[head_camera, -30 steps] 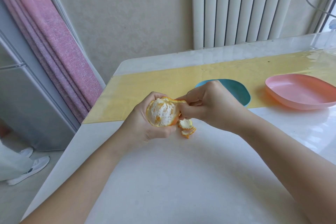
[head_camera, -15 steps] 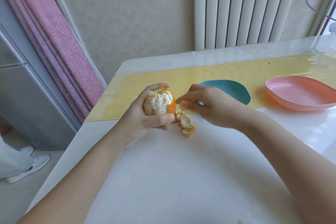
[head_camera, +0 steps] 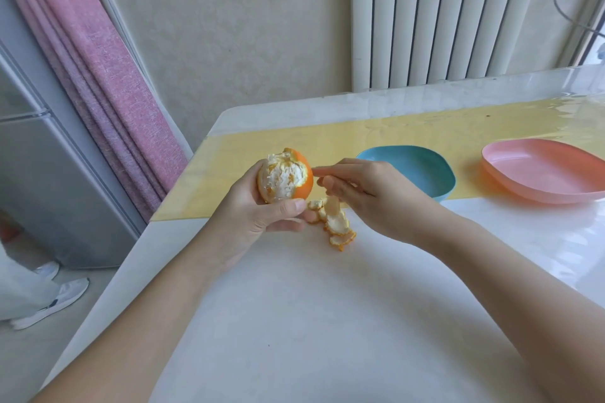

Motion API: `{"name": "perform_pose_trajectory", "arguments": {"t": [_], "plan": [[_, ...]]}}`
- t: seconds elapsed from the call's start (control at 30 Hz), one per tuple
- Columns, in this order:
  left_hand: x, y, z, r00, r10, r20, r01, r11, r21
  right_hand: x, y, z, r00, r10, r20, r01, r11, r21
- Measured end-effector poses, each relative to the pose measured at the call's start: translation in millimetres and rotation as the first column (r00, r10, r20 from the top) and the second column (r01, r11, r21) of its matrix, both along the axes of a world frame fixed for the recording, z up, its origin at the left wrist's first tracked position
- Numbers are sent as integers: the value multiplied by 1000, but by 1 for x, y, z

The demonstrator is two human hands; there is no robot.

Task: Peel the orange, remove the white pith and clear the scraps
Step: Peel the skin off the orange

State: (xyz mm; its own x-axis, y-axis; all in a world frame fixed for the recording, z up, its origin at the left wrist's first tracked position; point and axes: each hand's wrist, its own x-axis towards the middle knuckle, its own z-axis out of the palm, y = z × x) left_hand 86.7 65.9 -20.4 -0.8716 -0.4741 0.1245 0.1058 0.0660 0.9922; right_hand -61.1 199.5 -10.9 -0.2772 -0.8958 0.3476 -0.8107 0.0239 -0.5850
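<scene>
White worktop (head_camera: 327, 321), crossed by a yellow mat at the far side, carries everything. Above it the left hand (head_camera: 258, 226) grips the orange (head_camera: 284, 178) from below, thumb curled across its lower front. The fruit is round, so it has no real long axis. Its stripped, pithy face points up toward the person, and its skinned flank points right at the right hand (head_camera: 370, 196). That hand holds nothing, forefinger reaching to the skin's torn edge, which runs top to bottom. Peel scraps (head_camera: 337, 226) lie just below and right of the orange.
</scene>
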Motion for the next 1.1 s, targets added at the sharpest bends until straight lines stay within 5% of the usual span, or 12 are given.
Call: {"name": "perform_pose_trajectory", "arguments": {"t": [0.13, 0.33, 0.67, 0.83, 1.1], "plan": [[-1, -1, -1, 1000, 16, -13, -16, 1000, -13, -1, 1, 0, 1000, -25, -15, 26, 999, 20], [-6, 7, -4, 998, 55, 2, -54, 992, -114, 4, 2, 4, 956, 110, 272, -98, 994, -58], [-6, 18, -5, 979, 197, -56, -204, 914, -349, 5, 4, 3, 989, 142, -44, -147, 980, -132], [-7, 21, -7, 964, 254, -83, -266, 884, -385, 19, 1, 1, 986, -2, -168, -37, 973, -229], [-8, 26, -8, 965, 237, -114, -262, 896, -359, 27, 0, 0, 981, -94, -167, 38, 951, -308]]}}
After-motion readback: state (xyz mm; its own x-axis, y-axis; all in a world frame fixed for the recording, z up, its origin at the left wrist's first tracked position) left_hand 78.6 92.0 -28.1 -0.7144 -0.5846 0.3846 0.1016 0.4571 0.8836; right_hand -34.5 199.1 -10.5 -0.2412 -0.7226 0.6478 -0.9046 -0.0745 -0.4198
